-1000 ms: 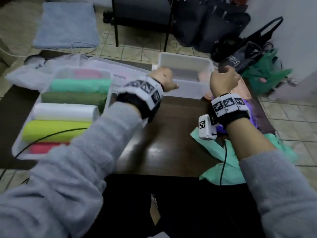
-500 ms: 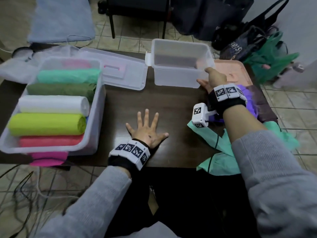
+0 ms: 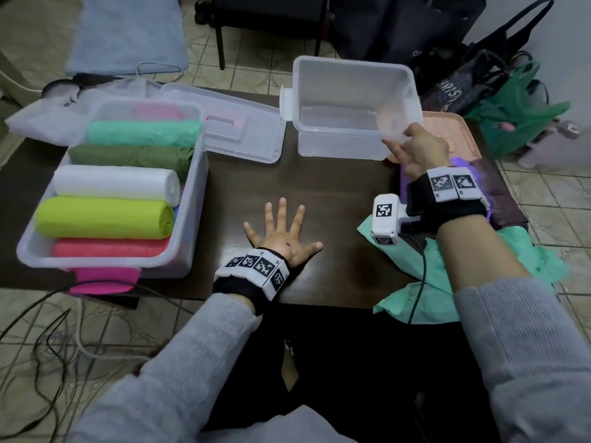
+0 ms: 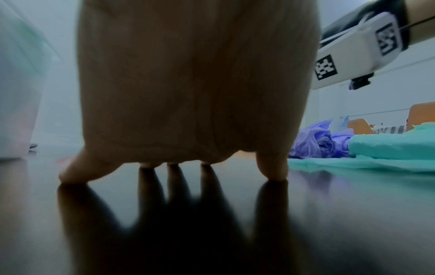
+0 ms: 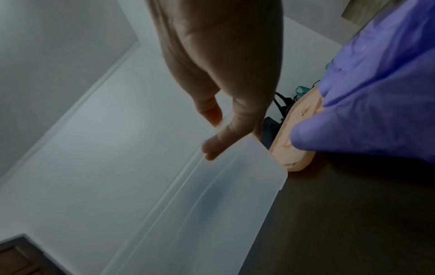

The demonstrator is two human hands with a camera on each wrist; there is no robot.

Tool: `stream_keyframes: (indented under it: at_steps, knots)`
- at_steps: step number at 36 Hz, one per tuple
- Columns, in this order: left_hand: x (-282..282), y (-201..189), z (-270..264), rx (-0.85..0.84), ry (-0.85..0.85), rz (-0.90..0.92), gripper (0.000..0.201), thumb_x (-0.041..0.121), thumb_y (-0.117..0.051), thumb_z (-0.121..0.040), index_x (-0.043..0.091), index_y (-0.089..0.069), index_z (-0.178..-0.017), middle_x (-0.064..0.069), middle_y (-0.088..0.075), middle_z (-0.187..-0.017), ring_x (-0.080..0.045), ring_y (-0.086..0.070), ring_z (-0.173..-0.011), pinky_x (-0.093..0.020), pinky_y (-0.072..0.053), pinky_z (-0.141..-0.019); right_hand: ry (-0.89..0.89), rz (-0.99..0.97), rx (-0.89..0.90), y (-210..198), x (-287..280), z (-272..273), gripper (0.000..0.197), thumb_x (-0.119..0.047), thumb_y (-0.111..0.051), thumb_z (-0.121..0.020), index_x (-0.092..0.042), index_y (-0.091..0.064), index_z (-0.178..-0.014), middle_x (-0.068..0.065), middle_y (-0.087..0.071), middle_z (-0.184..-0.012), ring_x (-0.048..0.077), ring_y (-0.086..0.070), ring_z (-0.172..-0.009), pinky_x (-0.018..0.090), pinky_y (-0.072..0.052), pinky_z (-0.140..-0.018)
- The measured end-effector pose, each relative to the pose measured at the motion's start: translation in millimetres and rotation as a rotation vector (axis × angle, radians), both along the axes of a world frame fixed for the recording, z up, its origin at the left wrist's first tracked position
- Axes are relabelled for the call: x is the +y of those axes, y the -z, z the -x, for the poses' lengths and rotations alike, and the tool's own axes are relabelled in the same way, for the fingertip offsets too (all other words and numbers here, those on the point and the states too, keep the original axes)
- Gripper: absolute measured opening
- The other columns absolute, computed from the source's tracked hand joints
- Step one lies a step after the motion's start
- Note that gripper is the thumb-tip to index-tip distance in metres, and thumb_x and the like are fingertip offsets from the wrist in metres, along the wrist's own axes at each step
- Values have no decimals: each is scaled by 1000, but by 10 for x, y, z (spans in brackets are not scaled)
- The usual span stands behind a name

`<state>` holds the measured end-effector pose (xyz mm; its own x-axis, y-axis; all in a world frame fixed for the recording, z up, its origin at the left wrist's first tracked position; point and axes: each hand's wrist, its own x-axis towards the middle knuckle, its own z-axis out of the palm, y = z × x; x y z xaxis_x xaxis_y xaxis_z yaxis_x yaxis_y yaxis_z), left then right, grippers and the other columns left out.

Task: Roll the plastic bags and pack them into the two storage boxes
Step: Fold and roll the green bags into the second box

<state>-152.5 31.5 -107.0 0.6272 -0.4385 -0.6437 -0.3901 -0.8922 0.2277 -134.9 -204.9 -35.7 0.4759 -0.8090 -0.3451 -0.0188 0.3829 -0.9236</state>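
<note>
A clear storage box (image 3: 112,261) at the table's left holds several rolled bags: mint (image 3: 140,132), dark green (image 3: 128,156), white (image 3: 112,183), lime (image 3: 102,217) and red (image 3: 108,247). A second clear box (image 3: 351,87) stands empty at the back right. My left hand (image 3: 281,231) lies flat on the bare table with fingers spread, holding nothing; the left wrist view shows its fingertips (image 4: 273,173) on the wood. My right hand (image 3: 412,148) rests with straight fingers (image 5: 216,147) against the empty box's (image 5: 212,204) near right corner. Loose purple (image 5: 376,93) and teal (image 3: 428,276) bags lie under my right forearm.
A clear lid (image 3: 236,129) lies between the boxes. A peach tray (image 3: 447,132) sits right of the empty box. A pink bag (image 3: 102,279) pokes out under the full box and a white bag (image 3: 48,116) lies behind it. Cables, bags and a chair stand on the floor around the table.
A second ago both hands were raised as fists by the empty box. The left hand has dropped flat onto the table; the right has opened against the box's corner.
</note>
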Motion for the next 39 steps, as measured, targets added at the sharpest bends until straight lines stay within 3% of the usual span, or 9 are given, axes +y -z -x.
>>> stream_keyframes:
  at_steps: [3,6,8,11,20,23,26,34,39]
  knots:
    - [10,-83,-25,20,-9,16,91,68,-42,-86,35,18,-146,2,39,-149,-26,34,-137,-69,6,-105,-21,-27,-52,-83,65,171,4,7,-51,-84,6,-49,-82,20,-43,-75,29,-58,-70,28,-57,-57]
    - [64,-156,-5,49,-91,12,105,59,-57,-83,22,18,-148,-6,39,-148,-28,32,-139,-68,-1,-106,-94,-53,-90,-125,164,335,6,6,-49,-86,4,-49,-80,23,-42,-83,29,-51,-78,26,-57,-57]
    - [140,-172,64,59,-184,-32,115,58,-61,-81,11,20,-147,-14,39,-147,-30,32,-138,-68,-5,-106,-141,-62,-98,-105,248,434,10,6,-48,-87,2,-48,-78,17,-41,-75,22,-49,-67,27,-58,-59]
    - [303,-120,187,44,-291,-27,119,61,-60,-79,3,19,-145,-19,35,-148,-32,29,-139,-65,-5,-108,-185,-59,-49,-41,444,567,11,6,-46,-88,0,-47,-79,9,-35,-67,15,-44,-58,25,-58,-58]
    - [564,96,400,-133,-380,106,119,68,-52,-80,-7,14,-144,-23,23,-152,-32,21,-142,-45,3,-116,-246,-138,1,68,1059,674,11,8,-48,-89,1,-51,-81,12,-40,-82,18,-54,-83,29,-59,-54]
    - [599,112,444,-164,-401,135,118,69,-50,-80,-9,12,-144,-25,21,-152,-34,20,-142,-42,3,-116,-222,-146,5,83,1179,636,11,10,-48,-89,1,-51,-83,7,-36,-75,18,-47,-70,28,-58,-52]
    - [625,118,462,-163,-399,157,114,65,-50,-83,-10,11,-144,-26,20,-152,-35,19,-143,-41,3,-116,-198,-170,-5,83,1245,624,10,9,-49,-89,5,-51,-98,10,-41,-86,20,-49,-73,31,-59,-58]
    - [432,10,566,-86,-250,133,102,55,-50,-89,-5,10,-146,-25,20,-153,-36,17,-143,-44,-1,-116,-223,-258,-27,135,1282,645,42,-2,-54,-93,4,-41,-132,17,-47,-122,24,-63,-79,35,-59,-73]
    - [42,-90,758,-30,83,211,89,53,-45,-92,8,3,-151,-20,17,-155,-34,13,-144,-46,-1,-116,-226,168,264,213,1049,828,42,-26,-53,-95,-10,-42,-133,3,-52,-116,19,-57,-95,32,-49,-82]
